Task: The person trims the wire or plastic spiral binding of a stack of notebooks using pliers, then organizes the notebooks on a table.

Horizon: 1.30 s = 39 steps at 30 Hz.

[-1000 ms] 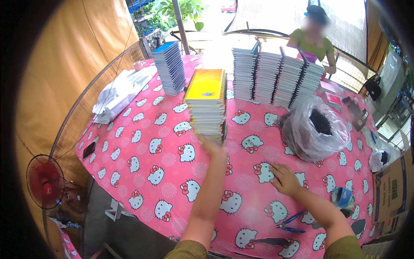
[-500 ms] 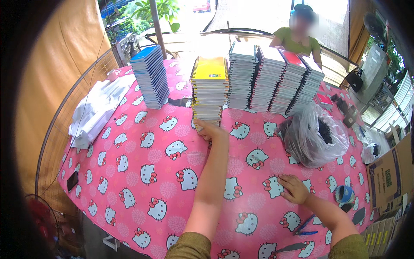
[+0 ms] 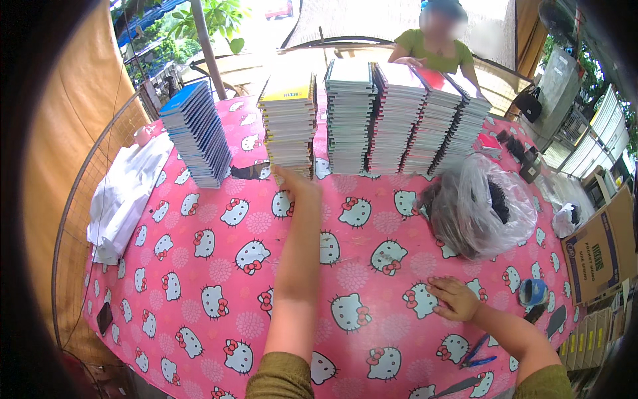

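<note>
My left hand (image 3: 297, 184) reaches forward and presses against the low front of a tall stack of yellow-covered spiral notebooks (image 3: 290, 133). Its fingers are blurred and partly turned from sight, so I cannot see if they grip. To the right of that stack, across a narrow gap, rises a stack of spiral notebooks (image 3: 349, 123) with a pale top. A leaning stack of blue notebooks (image 3: 195, 136) is on the left. My right hand (image 3: 455, 299) lies flat on the pink patterned tablecloth (image 3: 359, 272), fingers stretched out, holding nothing.
Further notebook stacks (image 3: 399, 126) stand to the right, with a clear plastic bag (image 3: 465, 213) of black coils before them. Blue-handled pliers (image 3: 475, 356), a blue tape roll (image 3: 532, 292) and a phone (image 3: 104, 318) lie around. A person (image 3: 438, 43) in green is across the table.
The yellow notebook stack has slid away from me, nearly level with its neighbours, with my left hand following. My view has shifted slightly. The person opposite now has a hand near the stacks.
</note>
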### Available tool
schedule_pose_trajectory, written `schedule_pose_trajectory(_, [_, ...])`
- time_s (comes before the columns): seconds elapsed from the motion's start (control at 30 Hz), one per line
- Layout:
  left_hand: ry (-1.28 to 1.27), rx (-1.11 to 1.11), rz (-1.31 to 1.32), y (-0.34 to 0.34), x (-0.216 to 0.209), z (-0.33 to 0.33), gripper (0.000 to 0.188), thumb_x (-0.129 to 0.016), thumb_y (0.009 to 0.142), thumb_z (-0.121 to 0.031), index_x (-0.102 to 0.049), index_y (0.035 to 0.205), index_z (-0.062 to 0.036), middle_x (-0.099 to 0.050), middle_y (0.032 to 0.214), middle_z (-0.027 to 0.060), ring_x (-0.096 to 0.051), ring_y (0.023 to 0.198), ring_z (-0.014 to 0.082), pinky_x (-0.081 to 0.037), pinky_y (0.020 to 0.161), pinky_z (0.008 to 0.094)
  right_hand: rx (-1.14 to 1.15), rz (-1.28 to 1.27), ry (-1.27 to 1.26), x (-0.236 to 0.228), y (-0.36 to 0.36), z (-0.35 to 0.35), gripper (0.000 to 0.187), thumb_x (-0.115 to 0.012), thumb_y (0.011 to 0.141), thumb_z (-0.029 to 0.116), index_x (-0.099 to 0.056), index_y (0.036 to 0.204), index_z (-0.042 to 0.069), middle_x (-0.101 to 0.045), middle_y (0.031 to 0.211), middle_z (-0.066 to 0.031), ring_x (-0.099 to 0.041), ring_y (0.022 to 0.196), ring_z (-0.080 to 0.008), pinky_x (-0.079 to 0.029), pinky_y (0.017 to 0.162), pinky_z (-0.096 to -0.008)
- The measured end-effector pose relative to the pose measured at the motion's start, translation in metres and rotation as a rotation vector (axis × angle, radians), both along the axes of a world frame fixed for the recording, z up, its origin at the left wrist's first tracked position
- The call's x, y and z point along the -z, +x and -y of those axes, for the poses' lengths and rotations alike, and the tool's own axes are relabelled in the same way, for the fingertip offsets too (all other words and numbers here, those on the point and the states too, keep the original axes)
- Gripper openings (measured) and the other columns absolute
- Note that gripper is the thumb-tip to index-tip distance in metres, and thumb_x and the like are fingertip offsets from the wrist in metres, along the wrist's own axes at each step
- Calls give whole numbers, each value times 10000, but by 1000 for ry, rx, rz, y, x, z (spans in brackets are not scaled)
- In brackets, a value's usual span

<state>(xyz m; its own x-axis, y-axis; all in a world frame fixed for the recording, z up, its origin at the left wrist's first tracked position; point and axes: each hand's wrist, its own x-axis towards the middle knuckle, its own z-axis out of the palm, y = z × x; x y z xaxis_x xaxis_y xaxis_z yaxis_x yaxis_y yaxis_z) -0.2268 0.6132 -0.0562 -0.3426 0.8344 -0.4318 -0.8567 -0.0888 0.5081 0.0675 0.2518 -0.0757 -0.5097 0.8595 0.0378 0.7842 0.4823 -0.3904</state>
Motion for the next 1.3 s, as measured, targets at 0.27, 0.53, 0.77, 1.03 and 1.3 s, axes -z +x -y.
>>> schedule_pose_trajectory(0.27, [-63, 52, 66, -3, 13, -30, 1058, -495, 786, -730, -89, 1458, -20, -128, 1508, 121, -338, 1330, 331, -381, 1037, 568, 13, 34, 11, 5, 2, -1, 595, -624, 811, 332, -488, 1332, 80, -455, 1379, -158, -443, 1269, -314, -336, 1043, -477])
schedule_pose_trajectory(0.53, [-181, 199, -127, 0, 23, -45, 963, -422, 822, -730, -246, 1421, 3, -253, 1476, 162, -348, 1314, 319, -383, 1032, 528, 16, 30, -11, 3, 1, -2, 608, -633, 805, 337, -483, 1337, 83, -445, 1386, -158, -436, 1273, -314, -332, 1046, -474])
schedule_pose_trajectory(0.77, [-310, -172, -1157, -60, 56, -79, 903, -314, 856, -739, -290, 1454, -62, -274, 1476, 211, -296, 1336, 334, -304, 1026, 510, 51, 0, -37, 5, 5, 2, 600, -633, 813, 345, -488, 1333, 84, -446, 1386, -158, -447, 1262, -321, -344, 1035, -482])
schedule_pose_trajectory(1.03, [85, 766, -708, -104, 31, -122, 823, -253, 907, -678, -389, 1375, -14, -406, 1415, 184, -333, 1320, 311, -228, 1096, 485, 61, 8, -43, 6, 5, 1, 604, -653, 805, 365, -504, 1324, 94, -462, 1378, -136, -459, 1254, -307, -357, 1025, -471])
schedule_pose_trajectory(1.3, [342, 777, -296, -94, 59, -145, 557, -396, 933, -513, -547, 1226, -65, -585, 1205, 134, -567, 1072, 308, -470, 915, 483, 57, -28, -22, 6, 3, -3, 612, -692, 779, 324, -511, 1318, 99, -475, 1368, -125, -479, 1233, -300, -370, 1014, -458])
